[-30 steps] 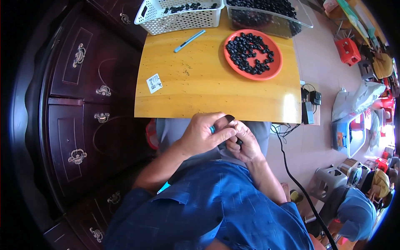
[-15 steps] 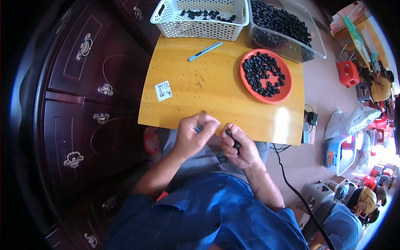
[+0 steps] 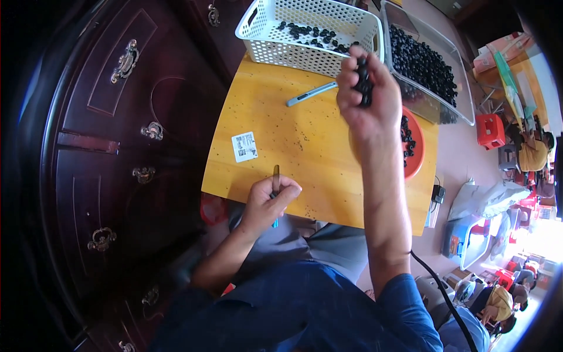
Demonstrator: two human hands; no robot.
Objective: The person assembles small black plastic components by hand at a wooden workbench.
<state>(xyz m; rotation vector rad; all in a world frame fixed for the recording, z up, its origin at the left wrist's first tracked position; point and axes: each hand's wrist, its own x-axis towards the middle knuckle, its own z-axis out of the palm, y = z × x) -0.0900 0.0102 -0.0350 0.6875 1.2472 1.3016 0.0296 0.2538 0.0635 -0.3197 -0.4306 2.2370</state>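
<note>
My left hand (image 3: 265, 204) is closed around a small knife (image 3: 276, 172) near the table's front edge; its narrow blade points up past my fingers and a bit of teal handle shows below. My right hand (image 3: 378, 102) is raised palm up, fingers curled round several small black ring-like pieces (image 3: 363, 85). It hovers by the near right corner of a white perforated basket (image 3: 293, 57), in which more black pieces (image 3: 316, 34) lie scattered. Partly hidden behind my right forearm is a red plate (image 3: 418, 157) with similar black pieces.
A clear plastic bin (image 3: 464, 112) full of black pieces stands right of the basket. On the yellow table (image 3: 264, 105) lie a light-blue box cutter (image 3: 311, 94), a white printed label (image 3: 245, 146) and dark crumbs. Dark wooden drawers (image 3: 105, 176) stand at the left; other people sit far right.
My right hand has moved from beside my left hand up and away to the basket's corner, carrying black pieces. My left hand stays near the front edge, its knife blade now visible.
</note>
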